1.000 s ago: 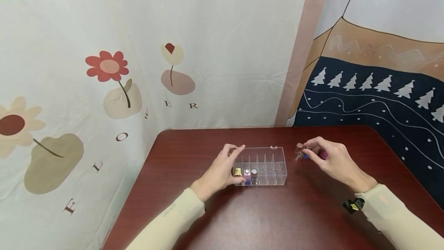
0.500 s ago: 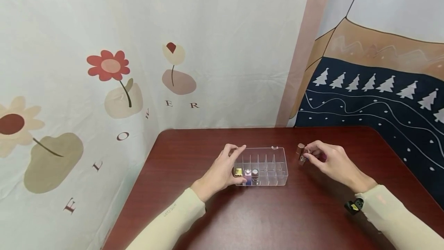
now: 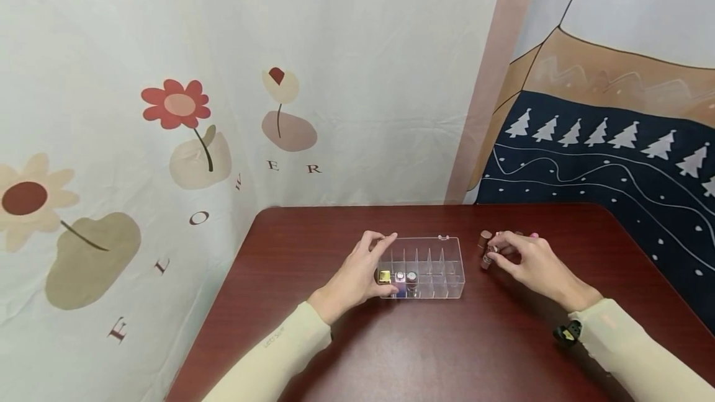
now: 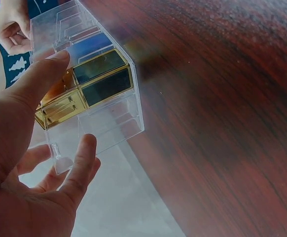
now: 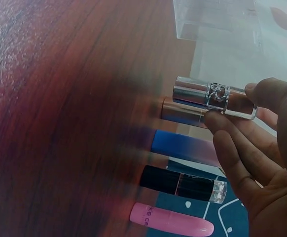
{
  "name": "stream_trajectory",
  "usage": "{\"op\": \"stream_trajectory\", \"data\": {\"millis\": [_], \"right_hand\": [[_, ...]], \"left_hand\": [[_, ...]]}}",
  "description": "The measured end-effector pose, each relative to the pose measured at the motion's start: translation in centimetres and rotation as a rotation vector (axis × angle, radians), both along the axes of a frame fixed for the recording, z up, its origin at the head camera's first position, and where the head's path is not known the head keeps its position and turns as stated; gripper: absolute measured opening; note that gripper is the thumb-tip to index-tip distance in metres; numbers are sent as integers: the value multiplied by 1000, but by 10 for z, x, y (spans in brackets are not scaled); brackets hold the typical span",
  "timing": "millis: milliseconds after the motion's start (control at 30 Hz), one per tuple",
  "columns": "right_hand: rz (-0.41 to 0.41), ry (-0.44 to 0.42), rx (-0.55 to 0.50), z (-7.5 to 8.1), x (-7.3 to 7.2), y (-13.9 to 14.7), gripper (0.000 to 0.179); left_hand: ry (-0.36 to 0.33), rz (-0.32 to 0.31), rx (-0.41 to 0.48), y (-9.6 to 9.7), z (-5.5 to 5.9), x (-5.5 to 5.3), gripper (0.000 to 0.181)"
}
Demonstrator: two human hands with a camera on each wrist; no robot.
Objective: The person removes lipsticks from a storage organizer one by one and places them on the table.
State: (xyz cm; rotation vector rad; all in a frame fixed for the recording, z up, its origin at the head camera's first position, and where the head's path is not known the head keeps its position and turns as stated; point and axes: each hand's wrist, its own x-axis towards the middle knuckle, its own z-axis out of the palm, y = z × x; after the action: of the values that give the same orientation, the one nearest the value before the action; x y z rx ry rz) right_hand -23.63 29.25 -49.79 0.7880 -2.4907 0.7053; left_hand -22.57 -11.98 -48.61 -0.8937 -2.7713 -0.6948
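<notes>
My left hand [image 3: 352, 275] holds the left end of a clear plastic lipstick organizer [image 3: 430, 287], thumb over the near side and fingers at the back. Three lipsticks stand in its near row at the left: a gold-topped one [image 3: 384, 276], a purple-blue one [image 3: 400, 288] and a silver-topped one [image 3: 412, 278]. To the right of the box, my right hand [image 3: 539, 268] pinches a shiny silver lipstick [image 5: 192, 90] between thumb and fingers. Close behind it stands a rose-gold lipstick [image 5: 175, 109].
Further lipsticks stand in a row by my right hand: a blue-to-pink one [image 5: 183, 146], a black one with a clear end [image 5: 161, 179] and a pink one [image 5: 170, 219]. The dark red table [image 3: 424, 346] meets printed cloth hangings [image 3: 357, 79] at its back edge.
My right hand has closed its fingertips on the silver lipstick, which now leans beside the rose-gold one. A pink tip shows behind the hand. The left hand and organizer stay in place.
</notes>
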Motion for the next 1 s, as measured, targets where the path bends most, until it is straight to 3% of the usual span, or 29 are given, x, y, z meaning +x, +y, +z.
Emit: {"op": "stream_trajectory", "data": {"millis": [433, 1000], "right_hand": [[8, -66, 0, -5, -2, -3, 32], [-1, -59, -9, -9, -4, -3, 32]], "left_hand": [[-12, 5, 4, 0, 1, 0, 114], [-14, 7, -4, 1, 1, 0, 115]]}}
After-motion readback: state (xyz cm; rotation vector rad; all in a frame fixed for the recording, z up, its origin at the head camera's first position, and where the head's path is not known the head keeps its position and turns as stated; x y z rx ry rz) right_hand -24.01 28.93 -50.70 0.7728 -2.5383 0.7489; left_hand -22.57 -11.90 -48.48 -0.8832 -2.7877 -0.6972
